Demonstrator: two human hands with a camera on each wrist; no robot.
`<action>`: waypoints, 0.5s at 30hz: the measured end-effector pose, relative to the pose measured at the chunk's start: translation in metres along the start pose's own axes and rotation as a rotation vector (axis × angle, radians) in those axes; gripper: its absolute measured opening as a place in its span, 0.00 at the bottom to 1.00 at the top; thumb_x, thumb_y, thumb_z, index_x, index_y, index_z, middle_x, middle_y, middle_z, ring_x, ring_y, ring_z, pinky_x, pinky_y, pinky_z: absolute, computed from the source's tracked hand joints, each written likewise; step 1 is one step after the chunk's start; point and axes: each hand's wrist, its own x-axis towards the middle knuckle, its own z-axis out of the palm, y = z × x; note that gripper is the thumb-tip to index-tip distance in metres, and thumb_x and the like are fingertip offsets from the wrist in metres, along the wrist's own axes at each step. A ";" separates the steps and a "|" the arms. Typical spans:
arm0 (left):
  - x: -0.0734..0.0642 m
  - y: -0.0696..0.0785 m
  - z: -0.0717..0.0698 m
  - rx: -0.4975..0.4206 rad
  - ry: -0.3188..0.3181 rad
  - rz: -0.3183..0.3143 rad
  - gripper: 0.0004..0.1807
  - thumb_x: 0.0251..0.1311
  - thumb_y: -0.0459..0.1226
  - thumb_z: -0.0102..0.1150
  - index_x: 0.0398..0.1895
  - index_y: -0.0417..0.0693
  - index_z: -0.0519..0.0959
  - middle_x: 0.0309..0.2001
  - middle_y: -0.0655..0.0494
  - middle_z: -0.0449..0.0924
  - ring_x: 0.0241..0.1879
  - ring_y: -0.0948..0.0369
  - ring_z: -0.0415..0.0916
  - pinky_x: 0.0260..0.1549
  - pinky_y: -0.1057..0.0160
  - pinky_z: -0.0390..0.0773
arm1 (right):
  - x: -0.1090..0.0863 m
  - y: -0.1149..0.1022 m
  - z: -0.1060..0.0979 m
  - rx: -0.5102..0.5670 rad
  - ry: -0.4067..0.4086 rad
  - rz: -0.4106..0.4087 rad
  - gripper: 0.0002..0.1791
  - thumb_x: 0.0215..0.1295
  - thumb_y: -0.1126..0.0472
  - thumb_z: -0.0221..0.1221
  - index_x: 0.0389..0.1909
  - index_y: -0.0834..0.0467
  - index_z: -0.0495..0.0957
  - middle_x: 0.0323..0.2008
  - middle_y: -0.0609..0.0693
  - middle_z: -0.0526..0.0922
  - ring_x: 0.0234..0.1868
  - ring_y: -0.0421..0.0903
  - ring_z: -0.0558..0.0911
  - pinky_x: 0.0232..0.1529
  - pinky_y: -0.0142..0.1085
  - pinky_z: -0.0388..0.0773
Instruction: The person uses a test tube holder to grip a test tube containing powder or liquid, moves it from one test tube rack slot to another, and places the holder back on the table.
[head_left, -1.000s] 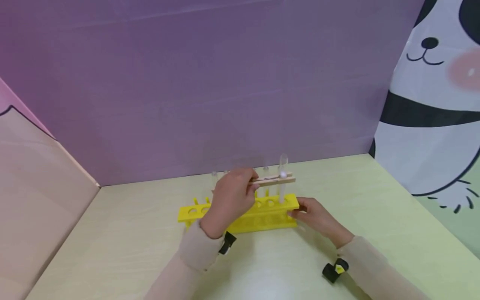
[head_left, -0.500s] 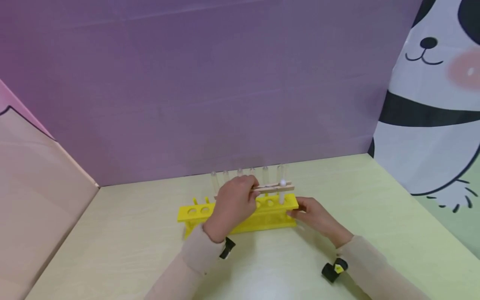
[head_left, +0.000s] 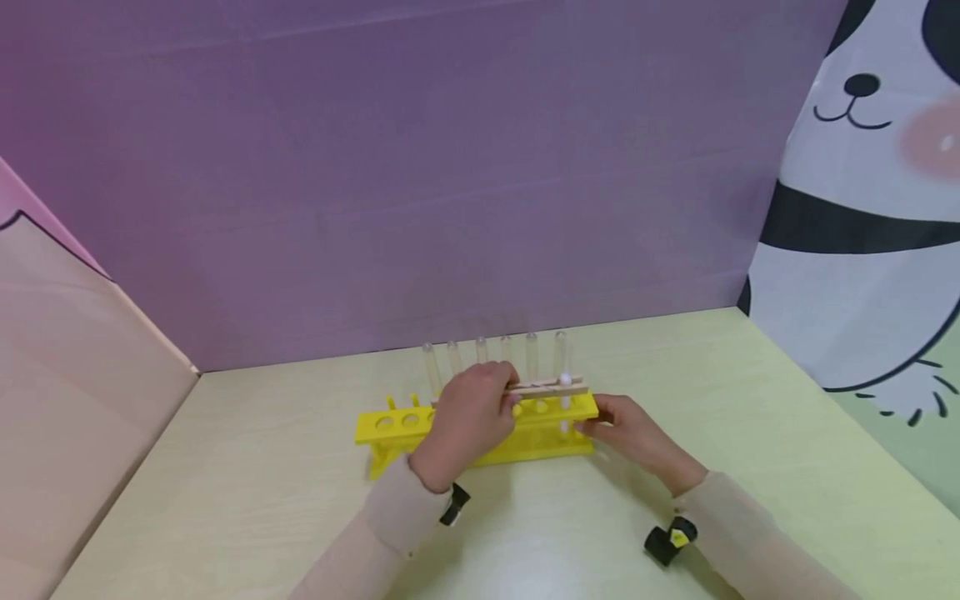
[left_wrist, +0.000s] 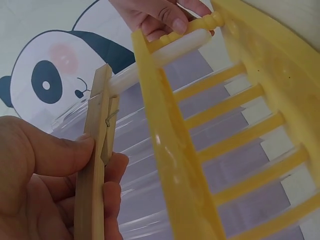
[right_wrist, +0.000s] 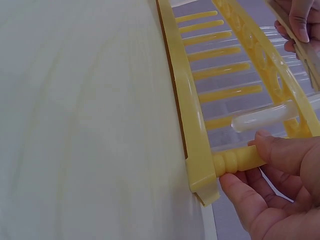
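My left hand (head_left: 471, 417) grips a wooden test tube clamp (left_wrist: 92, 170) between thumb and curled fingers. The clamp's far end is closed round a clear test tube holding white contents (right_wrist: 265, 116). That tube passes through the rightmost hole of a yellow test tube rack (head_left: 397, 427), its rounded bottom a little above the base in the right wrist view. The clamp lies close over the rack's top plate. With thumb and fingers, my right hand (head_left: 637, 442) holds the ridged post (right_wrist: 237, 159) at the rack's right end.
Several clear test tubes (head_left: 532, 354) stand bottom up on pegs along the rack's back side. The rack rests on a pale wooden table (head_left: 262, 500). Behind it rises a purple backdrop (head_left: 450, 167), and a panda print (head_left: 847, 308) covers the right side.
My left hand has lowered the clamp and its test tube, so the tube's white part now shows below the rack's top plate. The right hand has stayed at the rack's end.
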 end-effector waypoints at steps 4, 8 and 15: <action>-0.002 -0.001 0.003 -0.004 -0.010 -0.005 0.03 0.60 0.36 0.60 0.35 0.46 0.79 0.28 0.57 0.78 0.25 0.62 0.71 0.26 0.66 0.73 | 0.000 0.001 0.000 0.004 -0.001 -0.005 0.14 0.65 0.67 0.55 0.50 0.67 0.75 0.46 0.56 0.81 0.45 0.49 0.76 0.47 0.33 0.74; -0.002 -0.002 0.005 -0.007 -0.020 -0.006 0.04 0.60 0.36 0.60 0.35 0.46 0.79 0.28 0.57 0.79 0.25 0.61 0.72 0.27 0.66 0.73 | 0.000 0.001 0.000 0.005 -0.001 -0.008 0.14 0.65 0.68 0.55 0.50 0.67 0.75 0.46 0.57 0.81 0.45 0.49 0.76 0.47 0.33 0.74; -0.004 -0.004 0.010 -0.008 -0.046 -0.002 0.04 0.60 0.36 0.60 0.36 0.45 0.79 0.30 0.56 0.79 0.27 0.61 0.73 0.28 0.66 0.74 | 0.000 0.001 0.000 -0.002 0.001 -0.016 0.16 0.65 0.68 0.55 0.53 0.67 0.75 0.48 0.57 0.80 0.46 0.49 0.76 0.47 0.32 0.74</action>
